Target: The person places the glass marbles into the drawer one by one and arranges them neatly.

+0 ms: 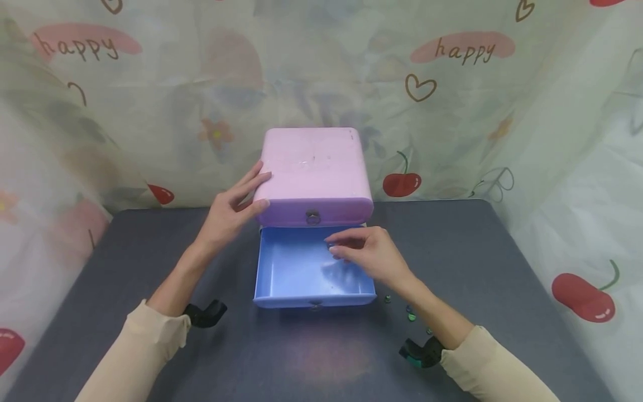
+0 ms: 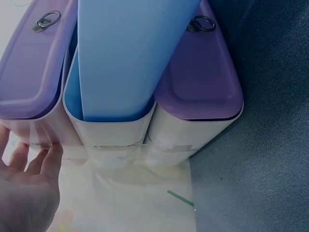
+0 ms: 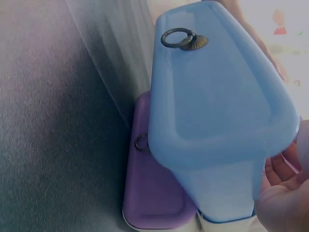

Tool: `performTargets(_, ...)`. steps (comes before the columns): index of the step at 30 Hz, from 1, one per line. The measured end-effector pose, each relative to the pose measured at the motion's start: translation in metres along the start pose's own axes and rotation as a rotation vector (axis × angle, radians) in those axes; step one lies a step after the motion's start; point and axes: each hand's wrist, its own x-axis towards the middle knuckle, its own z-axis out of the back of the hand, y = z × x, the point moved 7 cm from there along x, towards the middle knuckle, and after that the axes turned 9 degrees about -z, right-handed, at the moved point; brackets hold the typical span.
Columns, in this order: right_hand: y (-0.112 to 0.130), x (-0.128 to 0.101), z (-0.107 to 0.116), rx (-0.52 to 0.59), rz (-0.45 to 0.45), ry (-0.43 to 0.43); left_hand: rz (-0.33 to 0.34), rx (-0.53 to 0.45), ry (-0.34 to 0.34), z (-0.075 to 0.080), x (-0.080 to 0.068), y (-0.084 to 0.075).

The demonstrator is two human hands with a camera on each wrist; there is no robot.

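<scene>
A small pink drawer cabinet (image 1: 313, 162) stands at the back middle of the dark table. Its blue drawer (image 1: 296, 268) is pulled out toward me and looks empty where it shows. My left hand (image 1: 258, 191) rests with straight fingers on the cabinet's front left top corner; in the left wrist view the left hand (image 2: 29, 183) lies against the pale cabinet body (image 2: 120, 135). My right hand (image 1: 334, 249) hovers over the blue drawer's back right part, with fingertips drawn together. Whether they pinch anything is unclear. The right wrist view shows the blue drawer front (image 3: 217, 96) and its ring pull (image 3: 178, 38).
Several small green beads (image 1: 411, 316) lie on the grey table (image 1: 502, 268) just right of the drawer's front corner. A shut purple drawer with a ring pull (image 1: 313, 216) sits above the blue one. A printed curtain (image 1: 452, 111) encloses the back and both sides.
</scene>
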Motion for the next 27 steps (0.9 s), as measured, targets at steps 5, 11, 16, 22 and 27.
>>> performTargets(5,0.003,0.000,-0.004,-0.021,-0.014,-0.006,0.000,-0.004,0.006,-0.001,0.001,0.001)
performTargets(11,0.007,0.005,-0.013,-0.012,-0.024,0.026,0.004,-0.002,0.005,0.000,0.001,0.002)
performTargets(16,0.010,0.008,-0.021,0.031,-0.058,0.056,0.004,0.002,0.011,0.000,0.001,0.001)
performTargets(22,0.005,0.011,-0.031,0.010,-0.114,0.067,0.010,0.027,0.022,-0.001,0.001,0.000)
performTargets(27,0.007,0.015,-0.039,0.011,-0.133,0.068,0.013,0.025,0.021,0.000,0.000,0.000)
